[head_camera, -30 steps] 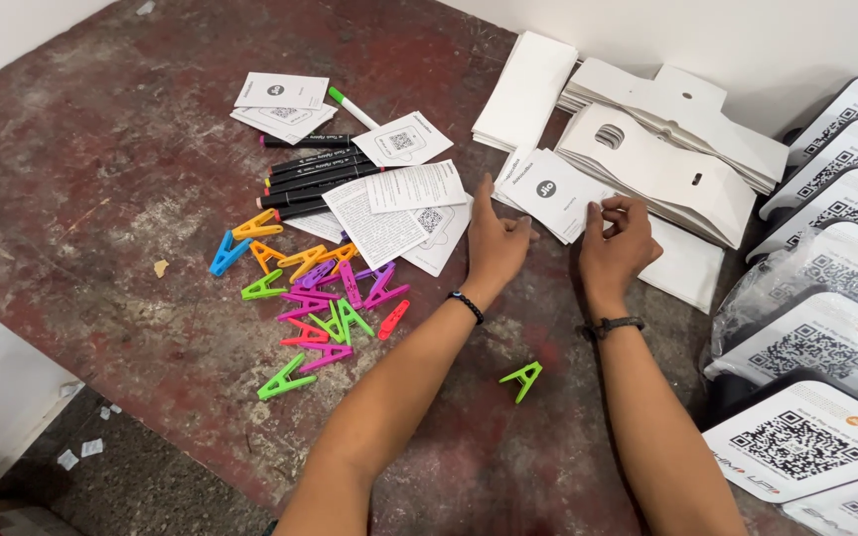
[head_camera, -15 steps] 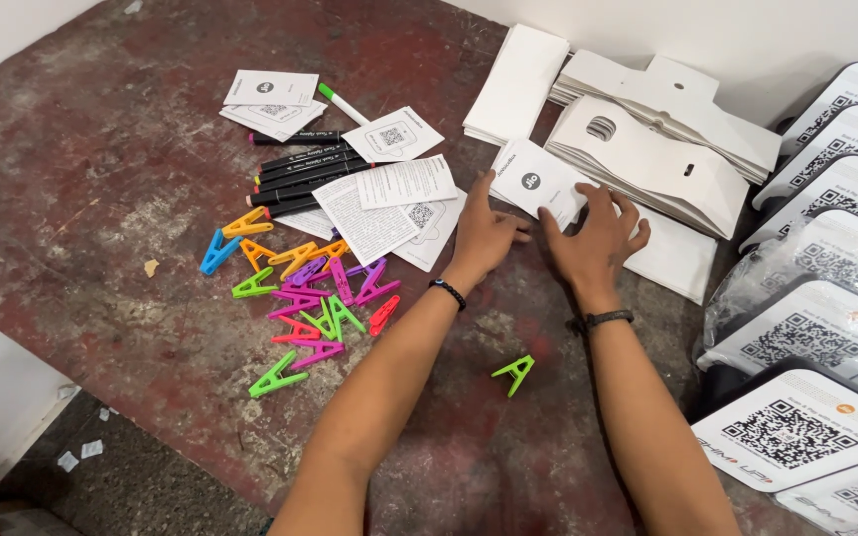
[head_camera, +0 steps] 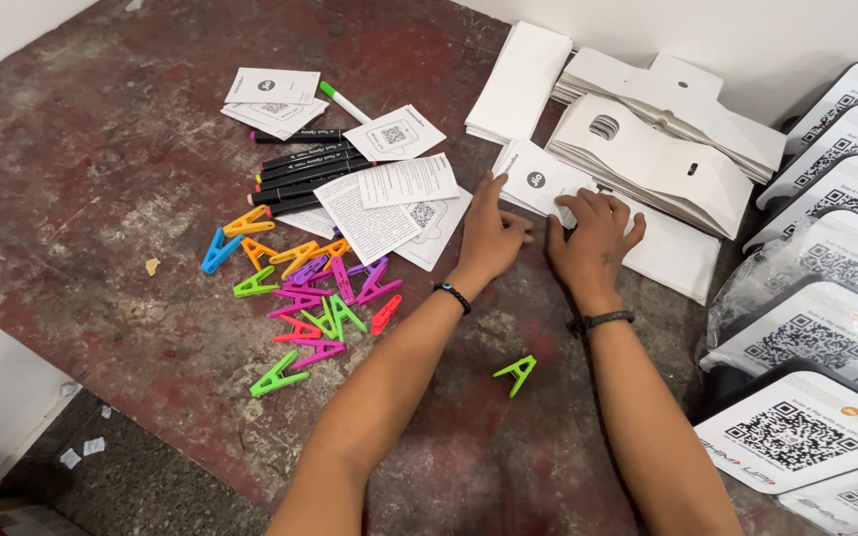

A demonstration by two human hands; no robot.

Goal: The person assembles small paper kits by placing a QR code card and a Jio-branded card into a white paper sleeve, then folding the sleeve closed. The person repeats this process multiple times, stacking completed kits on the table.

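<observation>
Left hand [head_camera: 490, 241] flat, grip wide, right hand [head_camera: 591, 238] fingertips pressing white card [head_camera: 538, 185], green clip [head_camera: 515, 373] at 6 o'clock on desk [head_camera: 101, 179].

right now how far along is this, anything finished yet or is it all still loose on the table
Nothing looks assembled yet. In hand: both the left hand and right hand press on a small white card beside the folded white sleeves. Still loose: the coloured plastic clips in a heap, one green clip apart, black markers and printed leaflets. Wrapped code placards are stacked at the right.
</observation>
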